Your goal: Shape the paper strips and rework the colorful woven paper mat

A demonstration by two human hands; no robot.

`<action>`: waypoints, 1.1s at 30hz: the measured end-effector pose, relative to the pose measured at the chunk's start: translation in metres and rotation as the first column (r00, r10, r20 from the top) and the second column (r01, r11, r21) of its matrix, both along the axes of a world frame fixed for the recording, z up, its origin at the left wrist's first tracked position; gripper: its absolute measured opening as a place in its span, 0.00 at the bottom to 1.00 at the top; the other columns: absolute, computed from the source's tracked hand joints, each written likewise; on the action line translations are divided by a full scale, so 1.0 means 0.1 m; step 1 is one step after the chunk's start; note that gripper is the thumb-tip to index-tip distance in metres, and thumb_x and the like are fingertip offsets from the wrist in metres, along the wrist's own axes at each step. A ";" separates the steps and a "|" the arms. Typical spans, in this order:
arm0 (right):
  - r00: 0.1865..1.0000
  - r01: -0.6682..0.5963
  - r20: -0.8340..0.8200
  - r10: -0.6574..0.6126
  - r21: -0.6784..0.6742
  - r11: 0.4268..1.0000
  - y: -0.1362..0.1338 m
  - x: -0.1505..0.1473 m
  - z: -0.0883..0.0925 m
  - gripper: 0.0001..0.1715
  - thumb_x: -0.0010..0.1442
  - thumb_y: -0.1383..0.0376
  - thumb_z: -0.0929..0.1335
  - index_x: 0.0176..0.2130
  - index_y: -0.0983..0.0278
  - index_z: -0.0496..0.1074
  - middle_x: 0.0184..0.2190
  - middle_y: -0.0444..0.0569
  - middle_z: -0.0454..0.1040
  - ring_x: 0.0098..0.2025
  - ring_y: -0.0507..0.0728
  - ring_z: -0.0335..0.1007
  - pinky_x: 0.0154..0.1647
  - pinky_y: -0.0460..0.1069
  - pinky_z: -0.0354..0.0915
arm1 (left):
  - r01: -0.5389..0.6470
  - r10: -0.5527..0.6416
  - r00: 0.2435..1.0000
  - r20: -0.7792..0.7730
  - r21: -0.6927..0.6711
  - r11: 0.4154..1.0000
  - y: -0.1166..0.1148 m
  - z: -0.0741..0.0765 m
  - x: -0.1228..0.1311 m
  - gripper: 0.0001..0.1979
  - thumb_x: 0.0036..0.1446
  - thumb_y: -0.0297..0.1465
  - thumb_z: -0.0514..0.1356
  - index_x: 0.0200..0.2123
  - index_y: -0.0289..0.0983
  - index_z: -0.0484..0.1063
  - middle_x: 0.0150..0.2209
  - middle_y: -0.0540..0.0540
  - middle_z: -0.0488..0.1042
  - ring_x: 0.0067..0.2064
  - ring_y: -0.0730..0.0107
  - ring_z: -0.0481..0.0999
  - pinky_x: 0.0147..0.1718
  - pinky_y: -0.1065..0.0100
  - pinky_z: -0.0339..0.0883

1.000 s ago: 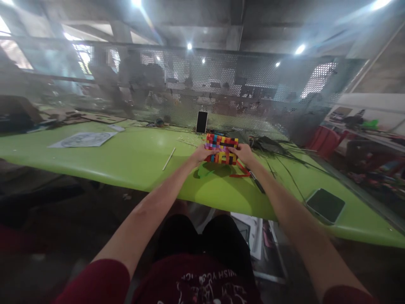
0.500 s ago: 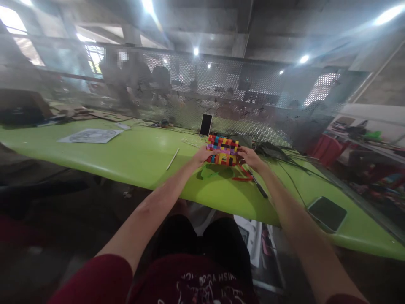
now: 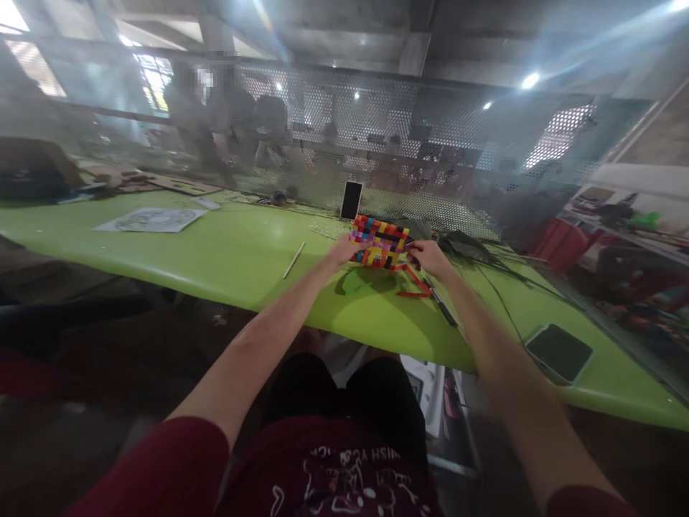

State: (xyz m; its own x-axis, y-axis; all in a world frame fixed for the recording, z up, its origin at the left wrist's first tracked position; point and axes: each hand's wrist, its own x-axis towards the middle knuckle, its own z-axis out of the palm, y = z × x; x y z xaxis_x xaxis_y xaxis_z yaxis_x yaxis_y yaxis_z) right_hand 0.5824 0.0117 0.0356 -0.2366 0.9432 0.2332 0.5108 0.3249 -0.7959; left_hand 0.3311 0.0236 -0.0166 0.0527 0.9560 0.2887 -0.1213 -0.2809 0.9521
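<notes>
A small woven mat of many coloured strips (image 3: pixel 381 243) is held just above the green table (image 3: pixel 215 258), tilted up toward me. My left hand (image 3: pixel 344 250) grips its left edge, fingers closed on it. On the right edge my right hand (image 3: pixel 428 257) pinches the mat. Loose green and red strips (image 3: pixel 395 283) lie on the table under the mat.
A phone (image 3: pixel 351 199) stands upright behind the mat against a perforated metal screen. A dark tablet (image 3: pixel 558 351) lies at the right, a black pen (image 3: pixel 442 309) near my right wrist, a thin stick (image 3: pixel 293 260) and a printed sheet (image 3: pixel 151 220) to the left. Dark leaves (image 3: pixel 474 248) lie at right.
The mat has tilted and shifted slightly right in my hands. The camera view has swung a little, so the table sits a bit differently in frame.
</notes>
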 end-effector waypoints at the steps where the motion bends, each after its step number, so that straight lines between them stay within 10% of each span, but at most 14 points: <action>1: 1.000 -0.008 0.013 0.008 -0.009 1.000 0.00 0.02 0.01 0.08 0.59 0.70 0.68 0.30 0.68 0.76 0.16 0.42 0.66 0.16 0.49 0.58 0.18 0.45 0.55 | -0.015 0.015 1.000 0.003 -0.015 1.000 0.00 0.01 -0.01 0.12 0.46 0.33 0.76 0.34 0.35 0.81 0.39 0.41 0.83 0.39 0.62 0.81 0.48 0.58 0.73; 23: 0.990 -0.144 -0.038 0.139 -0.254 0.956 0.01 0.32 0.10 0.15 0.57 0.64 0.73 0.40 0.75 0.78 0.17 0.40 0.58 0.20 0.46 0.44 0.23 0.49 0.40 | -0.046 0.058 0.993 0.103 -0.113 0.993 -0.01 0.07 -0.04 0.09 0.43 0.29 0.74 0.28 0.33 0.79 0.30 0.44 0.80 0.30 0.69 0.77 0.38 0.62 0.73; 33: 0.964 -0.114 0.215 0.159 -0.208 0.971 0.07 0.40 0.01 0.08 0.55 0.63 0.71 0.31 0.66 0.79 0.18 0.46 0.69 0.21 0.52 0.61 0.25 0.48 0.59 | 0.045 -0.050 0.985 -0.167 -0.037 0.998 -0.03 0.03 -0.04 0.16 0.42 0.36 0.76 0.32 0.33 0.81 0.32 0.43 0.81 0.31 0.69 0.75 0.35 0.67 0.69</action>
State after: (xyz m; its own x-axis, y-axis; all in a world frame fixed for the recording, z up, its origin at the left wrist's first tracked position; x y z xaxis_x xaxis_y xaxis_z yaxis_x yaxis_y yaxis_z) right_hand 0.6225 0.0186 0.0367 -0.3918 0.9197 -0.0250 0.6478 0.2565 -0.7174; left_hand 0.3269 0.0204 -0.0138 0.1433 0.9600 0.2404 0.0284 -0.2468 0.9687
